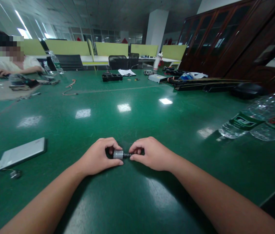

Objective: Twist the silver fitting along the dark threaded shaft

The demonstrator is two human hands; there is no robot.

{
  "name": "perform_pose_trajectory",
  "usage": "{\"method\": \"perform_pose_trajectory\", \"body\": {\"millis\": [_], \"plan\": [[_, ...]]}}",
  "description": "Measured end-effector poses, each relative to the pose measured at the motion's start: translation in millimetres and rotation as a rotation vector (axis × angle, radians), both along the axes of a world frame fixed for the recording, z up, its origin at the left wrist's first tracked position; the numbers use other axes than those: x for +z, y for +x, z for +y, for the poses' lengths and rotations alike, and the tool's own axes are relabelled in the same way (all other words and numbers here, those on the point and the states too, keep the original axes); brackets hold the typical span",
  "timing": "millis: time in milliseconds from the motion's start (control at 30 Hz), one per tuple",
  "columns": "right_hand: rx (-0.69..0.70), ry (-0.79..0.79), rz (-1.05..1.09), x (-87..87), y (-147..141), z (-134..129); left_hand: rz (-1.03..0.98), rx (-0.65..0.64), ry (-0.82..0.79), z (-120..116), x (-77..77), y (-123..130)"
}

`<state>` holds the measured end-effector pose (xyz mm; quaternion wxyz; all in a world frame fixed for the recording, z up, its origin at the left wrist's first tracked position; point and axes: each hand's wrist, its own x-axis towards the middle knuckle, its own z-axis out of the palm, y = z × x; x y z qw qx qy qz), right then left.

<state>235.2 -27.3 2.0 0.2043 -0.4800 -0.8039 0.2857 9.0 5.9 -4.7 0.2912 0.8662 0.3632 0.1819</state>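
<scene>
A small grey metal cylinder [118, 154] lies level at the middle of the near table, with a dark spiral shaft [126, 155] on its right side. My left hand [100, 156] holds the cylinder between the thumb in front and the fingers behind. The shaft's right end goes into the pinched thumb and fingers of my right hand [149, 154], which hide its tip. Both hands rest low at the green tabletop [127, 201].
A flat pale device [22, 153] with a white cable lies at left, a small shiny metal piece [15, 174] beside it. Plastic water bottles [242, 123] lie at right. Farther back are a black tray [112, 77], a cord [70, 88] and a seated person [13, 65].
</scene>
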Motion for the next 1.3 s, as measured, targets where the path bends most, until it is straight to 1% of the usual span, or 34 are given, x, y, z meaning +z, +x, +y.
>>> {"method": "perform_pose_trajectory", "body": {"millis": [133, 300, 433, 567, 667, 967, 1167, 1300], "plan": [[0.024, 0.084, 0.021, -5.8, -11.9, -0.5, -0.023, -0.014, -0.03, 0.0, 1.5, -1.4], [0.04, 0.1, 0.04, -10.9, -13.6, 0.0, -0.007, 0.005, -0.055, -0.2, 1.6, -1.2], [0.037, 0.14, 0.014, -13.1, -13.6, 0.5, 0.04, 0.036, 0.003, -0.6, -0.7, -0.3], [0.035, 0.155, 0.018, -13.4, -14.9, 0.7, 0.028, 0.01, 0.056, 0.0, -1.1, -0.3], [0.035, 0.168, 0.03, -13.1, -15.1, 0.4, 0.011, -0.004, 0.068, 0.6, -0.8, -0.9], [0.06, 0.171, 0.026, -10.9, -13.0, 1.1, 0.039, 0.003, 0.068, 0.8, -1.0, -0.6], [0.076, 0.145, 0.021, -8.9, -10.1, 2.5, 0.039, 0.005, 0.065, 0.1, 0.2, -1.4], [0.066, 0.137, 0.01, -7.9, -9.1, 1.8, 0.036, 0.005, 0.061, -0.2, 0.8, -1.0]]}}
